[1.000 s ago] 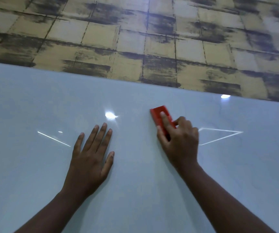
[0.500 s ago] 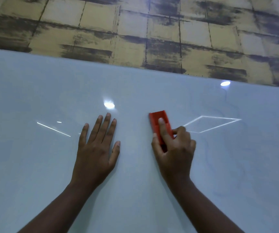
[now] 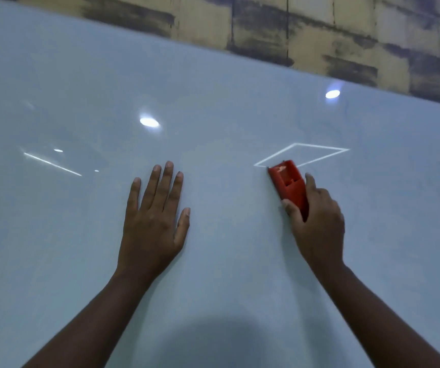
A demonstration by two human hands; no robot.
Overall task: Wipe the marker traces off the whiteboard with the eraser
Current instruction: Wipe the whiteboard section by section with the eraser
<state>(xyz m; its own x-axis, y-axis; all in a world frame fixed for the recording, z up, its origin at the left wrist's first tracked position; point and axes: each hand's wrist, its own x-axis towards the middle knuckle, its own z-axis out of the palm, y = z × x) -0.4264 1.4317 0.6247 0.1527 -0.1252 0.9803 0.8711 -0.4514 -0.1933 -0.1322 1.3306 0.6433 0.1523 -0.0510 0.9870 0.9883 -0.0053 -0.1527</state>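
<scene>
Broadly, a pale, glossy whiteboard (image 3: 213,274) fills nearly the whole head view, running up to a slanted top edge. Above that edge lies a wall (image 3: 319,30) of yellowish tiles smeared with dark patches. Bright reflections sit on the board: two oval glints, a thin bright streak at the left, and a slim four-sided outline (image 3: 301,154) to the right of centre. Faint bluish smudges, possibly marker traces, show on the board at the far right, too dim to make out clearly. A soft dark shadow (image 3: 213,341) spreads across the bottom middle.

Two bare forearms reach up from the lower edge. The left hand (image 3: 153,221) lies flat on the board, palm down, its four fingers straight and close together, the thumb held out to the side. The right hand (image 3: 317,221) grips the red eraser (image 3: 289,184) well apart from the left hand, to its right. The thumb lies along the eraser's left side and one finger runs up its right side; the other fingers are curled behind it and mostly hidden. The eraser rests on the board, pointing up and slightly left, with its far end touching the lower corner of the bright outline.
</scene>
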